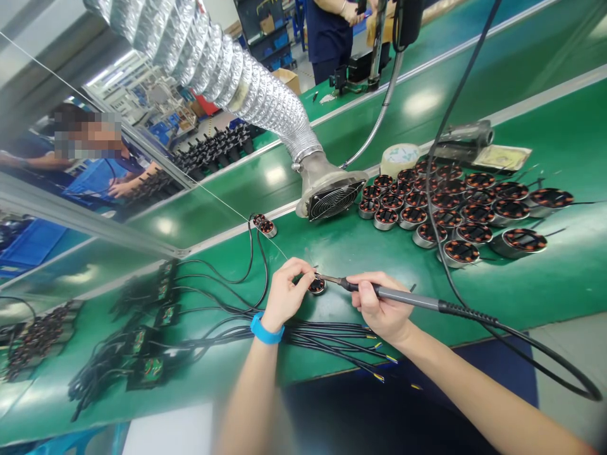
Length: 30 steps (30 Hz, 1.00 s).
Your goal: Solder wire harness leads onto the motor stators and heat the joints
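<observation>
My left hand (286, 294) pinches a thin solder-like wire (227, 212) that runs in from the upper left. Its fingertips are right beside a small round motor stator (317, 285) with copper windings, which sits on the green mat (246, 265). My right hand (380, 304) is shut around the grey handle of a soldering iron (401, 294), with the tip at the stator's edge. A bundle of black wires with coloured ends (332, 338) lies just below both hands. The joint at the iron's tip is too small to make out.
Several wound motors (441, 208) stand to the right, beside a fume extractor's fan grille (333, 201) on a foil duct (246, 82). Wired circuit boards (142, 354) lie at the left. A co-worker's hands (128, 186) work at the upper left, and another person (327, 38) stands beyond.
</observation>
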Available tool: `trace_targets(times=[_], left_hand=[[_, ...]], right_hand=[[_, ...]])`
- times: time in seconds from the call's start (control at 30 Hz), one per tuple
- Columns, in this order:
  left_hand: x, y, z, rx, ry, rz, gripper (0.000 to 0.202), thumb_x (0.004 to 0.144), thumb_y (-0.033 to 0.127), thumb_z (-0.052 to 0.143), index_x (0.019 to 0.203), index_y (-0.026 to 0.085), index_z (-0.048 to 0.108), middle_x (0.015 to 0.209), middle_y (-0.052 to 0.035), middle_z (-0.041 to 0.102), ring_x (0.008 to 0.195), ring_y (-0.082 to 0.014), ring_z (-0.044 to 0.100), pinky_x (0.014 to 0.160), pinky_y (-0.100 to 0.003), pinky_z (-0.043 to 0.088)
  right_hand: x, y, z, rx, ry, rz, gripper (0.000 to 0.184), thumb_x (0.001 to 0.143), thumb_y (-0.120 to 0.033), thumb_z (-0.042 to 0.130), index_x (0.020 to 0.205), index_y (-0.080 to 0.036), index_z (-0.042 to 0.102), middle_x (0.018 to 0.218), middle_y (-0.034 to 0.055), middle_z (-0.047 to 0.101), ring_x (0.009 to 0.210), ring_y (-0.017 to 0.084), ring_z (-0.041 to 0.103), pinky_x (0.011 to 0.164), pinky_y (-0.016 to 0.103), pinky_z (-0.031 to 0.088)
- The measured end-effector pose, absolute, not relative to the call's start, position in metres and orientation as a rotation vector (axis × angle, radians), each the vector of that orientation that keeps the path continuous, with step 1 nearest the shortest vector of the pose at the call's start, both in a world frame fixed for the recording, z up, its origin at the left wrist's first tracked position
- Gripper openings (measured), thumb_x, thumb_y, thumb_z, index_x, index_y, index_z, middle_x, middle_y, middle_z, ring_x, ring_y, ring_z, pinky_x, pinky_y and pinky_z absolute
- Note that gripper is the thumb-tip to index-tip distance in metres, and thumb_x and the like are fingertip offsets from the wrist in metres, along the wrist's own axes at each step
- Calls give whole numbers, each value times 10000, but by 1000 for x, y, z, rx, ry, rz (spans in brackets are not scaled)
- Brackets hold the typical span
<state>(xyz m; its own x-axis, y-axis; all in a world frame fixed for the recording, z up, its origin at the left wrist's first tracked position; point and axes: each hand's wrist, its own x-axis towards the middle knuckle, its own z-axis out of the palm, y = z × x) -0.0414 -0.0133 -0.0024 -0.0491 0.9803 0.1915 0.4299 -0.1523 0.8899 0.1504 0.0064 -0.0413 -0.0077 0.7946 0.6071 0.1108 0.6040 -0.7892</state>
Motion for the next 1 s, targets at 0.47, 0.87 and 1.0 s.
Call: trace_targets(times=[0.47, 0.87, 1.0], left_hand=[[-42, -14, -2, 1646, 1496, 1152, 191, 926, 259, 620, 772, 189, 710, 913, -64, 683, 912, -201, 642, 892, -333, 483], [-45, -14, -3, 1664, 1472, 1147, 171, 926, 228, 618, 787, 190, 710, 917, -61, 679, 919, -198, 641, 894, -331, 479], [-45, -15, -2, 1674, 1475, 1135, 172, 928, 227, 611, 788, 190, 703, 924, -64, 681, 931, -203, 642, 907, -337, 477]], right_hand=[[147, 8, -38, -780, -1303, 799, 181, 990, -279, 545, 923, -189, 687, 492, -55, 578, 353, 101, 530, 367, 220, 420], [150, 5, -41, -831, -1387, 757, 191, 993, -295, 525, 945, -209, 689, 503, -52, 580, 378, 119, 557, 404, 247, 473], [148, 11, -39, -814, -1556, 691, 159, 987, -217, 536, 1073, -237, 669, 660, -33, 673, 535, 129, 652, 586, 275, 568]])
